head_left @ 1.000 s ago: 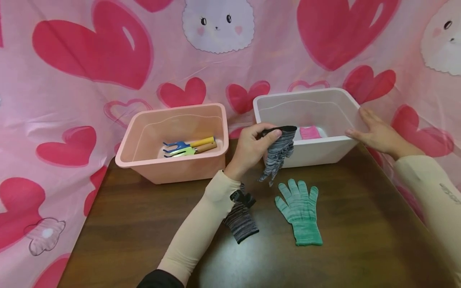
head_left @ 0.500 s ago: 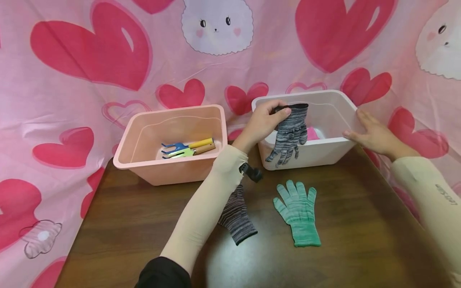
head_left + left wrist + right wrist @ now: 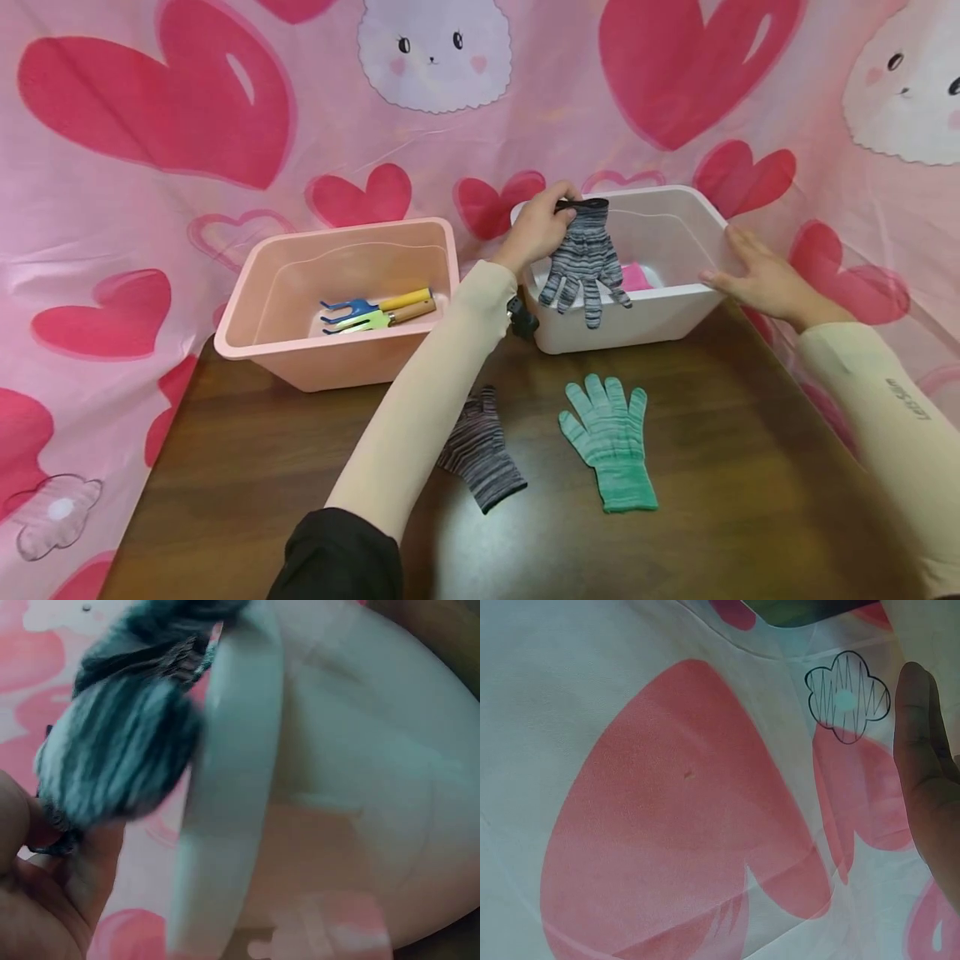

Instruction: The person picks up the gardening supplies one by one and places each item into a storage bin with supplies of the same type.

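My left hand (image 3: 542, 227) pinches a grey-and-black striped knit glove (image 3: 585, 250) by its dark cuff. The glove hangs fingers down over the left end of the white bin (image 3: 622, 325), overlapping its front rim in the head view. In the left wrist view the glove (image 3: 120, 750) is blurred, beside the bin's rim (image 3: 232, 750). At the bin's right front corner rests my right hand (image 3: 772, 279), fingers extended and thumb at the rim. Inside the bin lies a small pink item (image 3: 635, 277), partly hidden by the front wall.
Left of the white bin stands a peach bin (image 3: 337, 362) holding a blue hand fork (image 3: 375, 304) and a green one (image 3: 378, 318). On the wooden table (image 3: 562, 558) lie a brownish striped glove (image 3: 487, 458), partly behind my left arm, and a green glove (image 3: 611, 442).
My left hand has lifted the grey striped glove from in front of the white bin up to its rim, then shifted slightly left. My right hand keeps its place on the bin's corner.
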